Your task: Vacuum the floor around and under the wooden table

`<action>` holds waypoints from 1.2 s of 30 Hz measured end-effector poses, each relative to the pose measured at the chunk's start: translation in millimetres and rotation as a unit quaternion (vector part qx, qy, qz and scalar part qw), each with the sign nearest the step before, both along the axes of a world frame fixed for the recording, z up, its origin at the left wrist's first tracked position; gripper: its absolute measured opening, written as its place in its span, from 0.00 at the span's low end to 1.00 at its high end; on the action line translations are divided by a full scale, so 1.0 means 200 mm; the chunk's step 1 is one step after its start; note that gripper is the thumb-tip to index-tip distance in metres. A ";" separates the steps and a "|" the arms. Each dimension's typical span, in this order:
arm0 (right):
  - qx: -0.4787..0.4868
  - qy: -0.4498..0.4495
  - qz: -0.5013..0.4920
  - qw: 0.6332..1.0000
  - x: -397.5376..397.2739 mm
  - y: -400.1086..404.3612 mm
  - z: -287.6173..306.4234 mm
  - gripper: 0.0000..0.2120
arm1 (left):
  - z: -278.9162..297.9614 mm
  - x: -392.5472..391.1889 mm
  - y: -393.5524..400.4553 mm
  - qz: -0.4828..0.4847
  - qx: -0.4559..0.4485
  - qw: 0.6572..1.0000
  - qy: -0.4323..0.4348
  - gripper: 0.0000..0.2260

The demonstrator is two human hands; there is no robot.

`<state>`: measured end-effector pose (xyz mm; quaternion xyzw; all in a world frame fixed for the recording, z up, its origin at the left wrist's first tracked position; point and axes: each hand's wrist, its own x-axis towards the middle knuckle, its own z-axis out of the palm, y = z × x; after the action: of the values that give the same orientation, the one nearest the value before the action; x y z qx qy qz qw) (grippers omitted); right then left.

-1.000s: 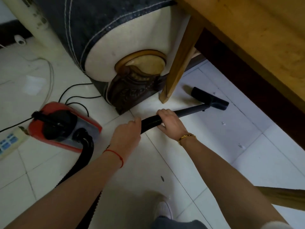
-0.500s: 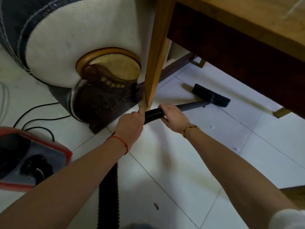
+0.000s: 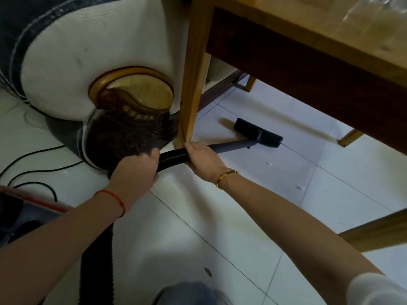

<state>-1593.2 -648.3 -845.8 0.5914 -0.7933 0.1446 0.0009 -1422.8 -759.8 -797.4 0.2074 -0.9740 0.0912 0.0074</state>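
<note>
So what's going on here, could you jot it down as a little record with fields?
activity: vacuuming the tile floor under a wooden table
left hand: grips the ribbed hose
right hand: grips where the hose joins the wand
nozzle: flat on the floor, under the table's edge
table leg: just above the right hand
crumbs: white bits on the tiles near the nozzle
vacuum body: red, at the left edge
sofa arm: left of the leg

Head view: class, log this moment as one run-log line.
left hand grips hose | right hand grips wand | floor nozzle under wooden table | crumbs remain
</note>
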 end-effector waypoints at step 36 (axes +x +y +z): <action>0.000 0.024 -0.047 0.999 -0.42 0.08 -0.10 0.12 | -0.12 -0.44 0.11 -0.018 -0.011 0.999 0.045 0.14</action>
<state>-1676.5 -632.0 -865.9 0.5565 -0.8201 0.1304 0.0273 -1510.6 -737.0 -820.7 0.1936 -0.9752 0.0923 0.0550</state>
